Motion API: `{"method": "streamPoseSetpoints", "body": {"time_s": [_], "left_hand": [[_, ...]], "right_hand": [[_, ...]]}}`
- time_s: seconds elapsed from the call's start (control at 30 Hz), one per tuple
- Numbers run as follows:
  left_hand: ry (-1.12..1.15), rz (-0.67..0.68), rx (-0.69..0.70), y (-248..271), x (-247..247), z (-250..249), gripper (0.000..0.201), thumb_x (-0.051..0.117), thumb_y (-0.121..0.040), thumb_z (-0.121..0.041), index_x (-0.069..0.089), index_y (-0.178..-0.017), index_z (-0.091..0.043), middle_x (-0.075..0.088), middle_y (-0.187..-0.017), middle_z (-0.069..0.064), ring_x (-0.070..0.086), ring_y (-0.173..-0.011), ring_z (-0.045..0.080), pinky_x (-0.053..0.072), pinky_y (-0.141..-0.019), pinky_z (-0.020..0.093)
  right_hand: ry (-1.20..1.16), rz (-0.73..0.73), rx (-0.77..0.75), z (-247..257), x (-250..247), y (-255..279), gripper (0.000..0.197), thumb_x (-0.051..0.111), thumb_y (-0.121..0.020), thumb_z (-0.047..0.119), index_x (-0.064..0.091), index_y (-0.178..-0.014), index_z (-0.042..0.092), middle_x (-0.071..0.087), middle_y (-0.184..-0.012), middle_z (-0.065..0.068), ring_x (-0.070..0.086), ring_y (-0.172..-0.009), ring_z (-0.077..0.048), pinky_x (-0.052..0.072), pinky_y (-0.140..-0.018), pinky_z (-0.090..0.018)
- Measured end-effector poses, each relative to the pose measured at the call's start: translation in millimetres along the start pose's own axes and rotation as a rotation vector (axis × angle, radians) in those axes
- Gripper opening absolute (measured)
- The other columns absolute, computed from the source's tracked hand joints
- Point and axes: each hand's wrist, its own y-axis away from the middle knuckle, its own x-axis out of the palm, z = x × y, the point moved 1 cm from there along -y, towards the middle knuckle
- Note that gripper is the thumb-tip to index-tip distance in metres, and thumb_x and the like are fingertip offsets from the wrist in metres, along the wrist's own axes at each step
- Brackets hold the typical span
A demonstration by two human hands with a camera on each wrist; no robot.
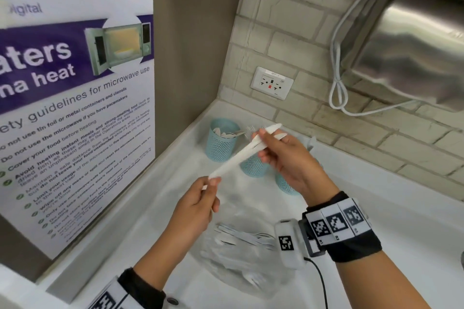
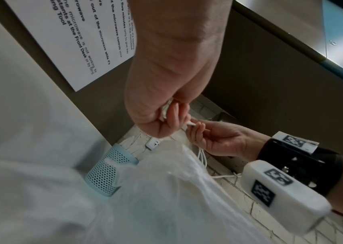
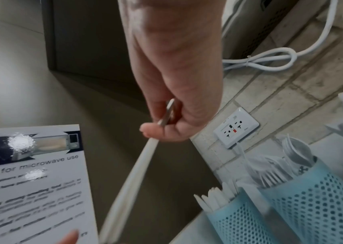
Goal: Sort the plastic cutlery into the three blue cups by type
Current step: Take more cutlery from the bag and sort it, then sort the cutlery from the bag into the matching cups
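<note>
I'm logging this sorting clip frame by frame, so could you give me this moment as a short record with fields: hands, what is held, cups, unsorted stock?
left hand: left hand pinches the lower end of the white cutlery
right hand: right hand grips the upper end
held item: long white plastic pieces, type unclear, held above the counter
cups: three blue cups by the wall, already holding white cutlery
unsorted stock: clear plastic bag of cutlery on the counter, near the person
</note>
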Motion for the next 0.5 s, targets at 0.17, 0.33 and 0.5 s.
{"method": "streamPoseSetpoints", "body": {"time_s": [0.17,0.33,0.5], "left_hand": [[0.004,-0.056,-0.002,-2.3,-2.6,1.5,0.019,0.042,-0.098,-0.034,0.057,-0.108,-0.027,0.054,-0.064,-0.003,0.039,-0.046,0.009,0.032,-0.043,0.016],[-0.008,-0.003,0.007,0.8,2.4,2.1,0.017,0.043,-0.099,-0.030,0.059,-0.105,-0.026,0.055,-0.061,-0.006,0.039,-0.046,0.010,0.033,-0.043,0.016],[-0.048,0.021,0.023,0.8,-1.6,4.3,0.021,0.043,-0.099,-0.028,0.064,-0.100,-0.025,0.055,-0.062,-0.006,0.040,-0.045,0.008,0.035,-0.045,0.014]], "right_hand": [[-0.065,-0.303,-0.206,2.9,-8.0,-32.6,0.013,0.058,-0.095,0.018,0.068,-0.095,0.011,0.073,-0.082,-0.003,0.070,-0.073,-0.013,0.057,-0.080,-0.025],[0.111,-0.350,-0.177,-17.6,4.7,-61.0,0.014,0.055,-0.096,0.024,0.065,-0.089,0.017,0.074,-0.088,-0.005,0.072,-0.083,-0.013,0.055,-0.085,-0.030],[0.304,-0.235,-0.109,-43.3,14.1,-70.0,0.033,0.056,-0.088,0.038,0.062,-0.116,0.023,0.071,-0.108,-0.003,0.066,-0.103,-0.015,0.050,-0.097,-0.036]]}}
